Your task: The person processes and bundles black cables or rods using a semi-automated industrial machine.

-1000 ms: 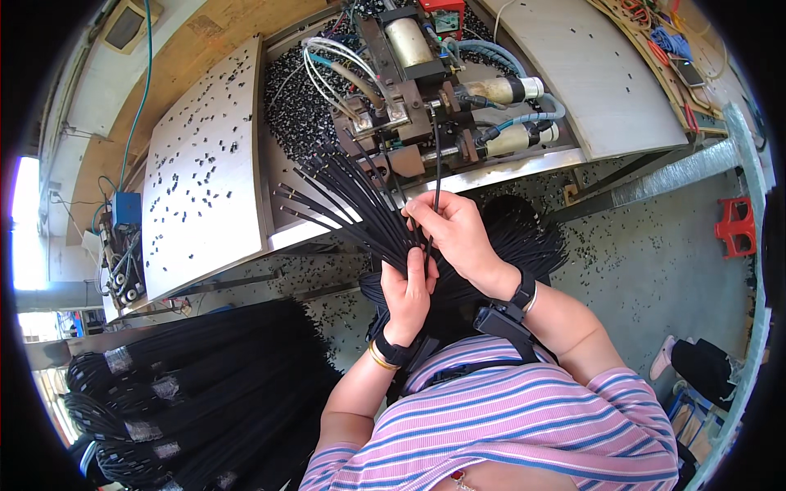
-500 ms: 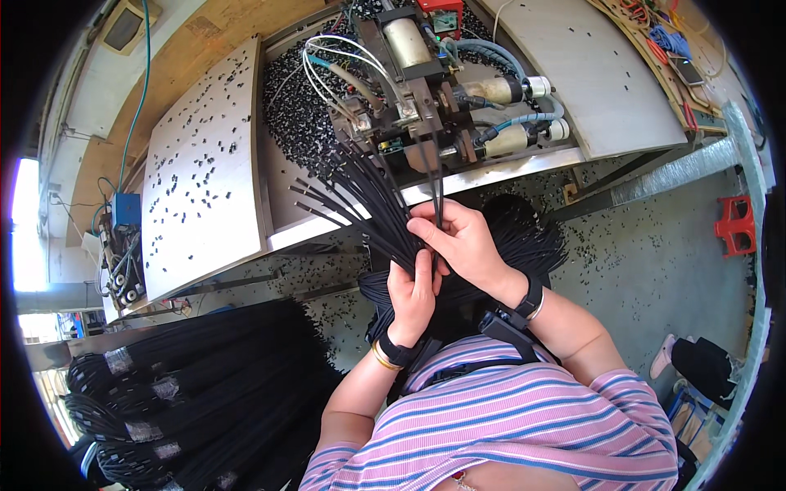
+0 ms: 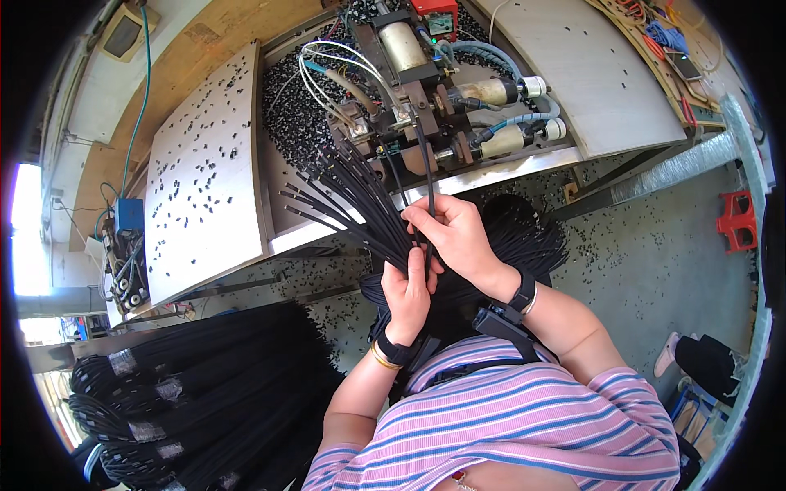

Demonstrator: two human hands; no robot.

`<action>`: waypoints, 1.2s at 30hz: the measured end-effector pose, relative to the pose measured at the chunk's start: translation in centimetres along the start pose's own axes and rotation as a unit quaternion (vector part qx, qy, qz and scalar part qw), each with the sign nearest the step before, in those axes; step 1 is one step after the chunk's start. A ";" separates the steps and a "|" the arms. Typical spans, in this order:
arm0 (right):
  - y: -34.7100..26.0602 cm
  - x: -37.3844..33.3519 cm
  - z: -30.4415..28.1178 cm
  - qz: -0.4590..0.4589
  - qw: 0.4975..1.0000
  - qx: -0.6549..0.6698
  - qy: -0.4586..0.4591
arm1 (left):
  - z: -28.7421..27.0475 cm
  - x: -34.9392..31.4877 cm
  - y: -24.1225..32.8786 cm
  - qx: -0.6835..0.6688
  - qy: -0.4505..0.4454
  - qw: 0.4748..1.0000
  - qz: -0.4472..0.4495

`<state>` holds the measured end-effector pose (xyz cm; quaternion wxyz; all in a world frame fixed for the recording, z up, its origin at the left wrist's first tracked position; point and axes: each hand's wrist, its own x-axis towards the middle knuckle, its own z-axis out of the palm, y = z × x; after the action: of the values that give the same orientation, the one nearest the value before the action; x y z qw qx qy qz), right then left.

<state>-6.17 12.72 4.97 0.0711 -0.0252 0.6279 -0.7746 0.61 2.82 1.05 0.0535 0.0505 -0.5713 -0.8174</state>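
Observation:
My left hand is closed around the base of a fanned bundle of thin black cords, whose tipped ends point up and left. Just above it, my right hand pinches a couple of single black cords between thumb and fingers. Those cords run upward to the front of a metal bench machine; one crosses in front of it, and whether their ends touch it I cannot tell. More black cord hangs in a coiled mass below and behind my hands.
Small black offcuts are heaped around the machine and scattered on the left metal panel and floor. Large tied bundles of black cords lie at lower left. A red stool stands at right, and a phone lies at upper right.
The cords in my right hand have shifted slightly left and now spread apart from each other near the machine. Both hands have moved a little left; their grips look the same.

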 end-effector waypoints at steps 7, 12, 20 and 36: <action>-0.5 0.2 -0.2 0.041 0.999 0.015 -0.024 | 0.2 0.1 0.2 0.017 0.009 1.000 0.002; -0.7 -0.1 -0.7 0.076 0.994 0.043 -0.063 | 0.0 -0.3 -0.1 0.036 -0.002 0.999 -0.002; -0.3 -1.6 -0.9 0.035 0.999 0.032 0.002 | 0.4 -1.2 -1.0 0.020 -0.005 1.000 -0.007; -0.1 -0.2 0.1 0.038 0.999 0.024 -0.012 | 0.1 -0.7 -0.6 0.023 0.000 1.000 0.014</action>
<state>-5.97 12.72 5.11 0.1083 -0.0090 0.6086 -0.7860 1.25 3.20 0.56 0.0639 0.0435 -0.5906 -0.8032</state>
